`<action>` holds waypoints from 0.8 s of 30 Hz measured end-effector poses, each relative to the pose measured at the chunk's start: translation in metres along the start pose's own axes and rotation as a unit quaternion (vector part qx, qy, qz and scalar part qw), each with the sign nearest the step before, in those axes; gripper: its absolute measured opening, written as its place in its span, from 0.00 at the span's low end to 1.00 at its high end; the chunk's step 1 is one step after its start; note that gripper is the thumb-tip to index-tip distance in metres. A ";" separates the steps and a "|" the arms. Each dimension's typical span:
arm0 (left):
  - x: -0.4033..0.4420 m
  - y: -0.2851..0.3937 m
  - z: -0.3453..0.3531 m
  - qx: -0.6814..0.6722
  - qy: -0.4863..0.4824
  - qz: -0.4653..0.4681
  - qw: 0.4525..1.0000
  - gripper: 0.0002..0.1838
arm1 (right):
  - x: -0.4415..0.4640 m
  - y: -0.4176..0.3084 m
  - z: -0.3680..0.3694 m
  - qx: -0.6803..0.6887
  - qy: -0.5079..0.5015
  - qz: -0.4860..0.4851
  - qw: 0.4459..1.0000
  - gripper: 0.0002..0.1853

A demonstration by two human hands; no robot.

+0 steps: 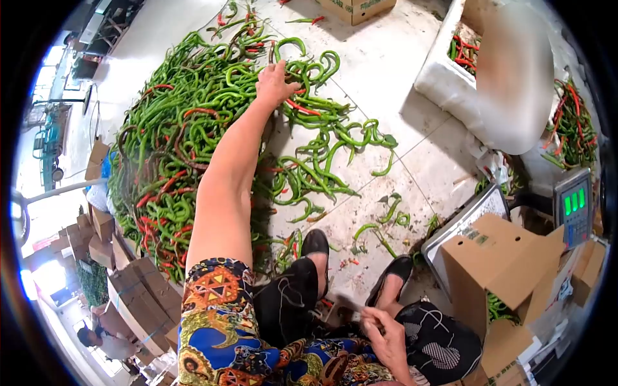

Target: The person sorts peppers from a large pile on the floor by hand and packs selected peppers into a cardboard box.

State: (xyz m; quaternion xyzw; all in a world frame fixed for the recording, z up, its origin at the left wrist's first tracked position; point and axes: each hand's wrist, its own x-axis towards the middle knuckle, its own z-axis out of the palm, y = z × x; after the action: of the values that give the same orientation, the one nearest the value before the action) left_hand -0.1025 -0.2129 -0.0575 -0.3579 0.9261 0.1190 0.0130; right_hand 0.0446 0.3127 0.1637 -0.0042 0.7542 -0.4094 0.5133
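Blue, red and yellow patterned sleeve cloth (pixel 215 321) covers my upper left arm. Beyond it, my left hand (pixel 273 83) reaches palm down, fingers spread, onto long curved green chili peppers (pixel 238 77); whether it grips any, I cannot tell. Their heap, mixed with red ones (pixel 203 111), spreads left of that hand. My right hand (pixel 386 341) curls half-closed by my lap, left of an open brown cardboard box (pixel 505 257); I cannot tell if it holds anything.

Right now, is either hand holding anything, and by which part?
Can't tell: the left hand is over the pepper pile, any grip hidden. The right hand is partly curled, with no clear hold.
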 end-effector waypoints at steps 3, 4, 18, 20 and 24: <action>0.037 -0.008 0.026 0.008 -0.037 -0.026 0.999 0.50 | 0.001 0.003 -0.012 0.241 -0.053 0.094 0.964 0.15; 0.044 -0.004 0.031 0.011 -0.064 -0.038 0.997 0.50 | 0.000 -0.003 -0.017 0.292 -0.062 0.113 0.948 0.16; -0.120 0.070 0.031 0.013 -0.501 0.242 0.831 0.32 | 0.020 0.005 -0.005 0.225 -0.024 0.141 0.964 0.22; -0.084 0.069 0.032 -0.031 -0.329 0.216 0.919 0.32 | 0.020 0.006 -0.004 0.218 -0.026 0.146 0.965 0.22; 0.044 0.024 0.076 -0.101 0.145 0.188 0.966 0.30 | 0.027 0.000 -0.005 0.199 -0.016 0.174 0.964 0.22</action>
State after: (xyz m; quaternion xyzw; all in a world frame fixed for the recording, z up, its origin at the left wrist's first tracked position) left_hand -0.1561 -0.2071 -0.1309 -0.1906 0.9519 0.1588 -0.1797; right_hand 0.0276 0.3037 0.1434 0.2227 0.6385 -0.4559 0.5787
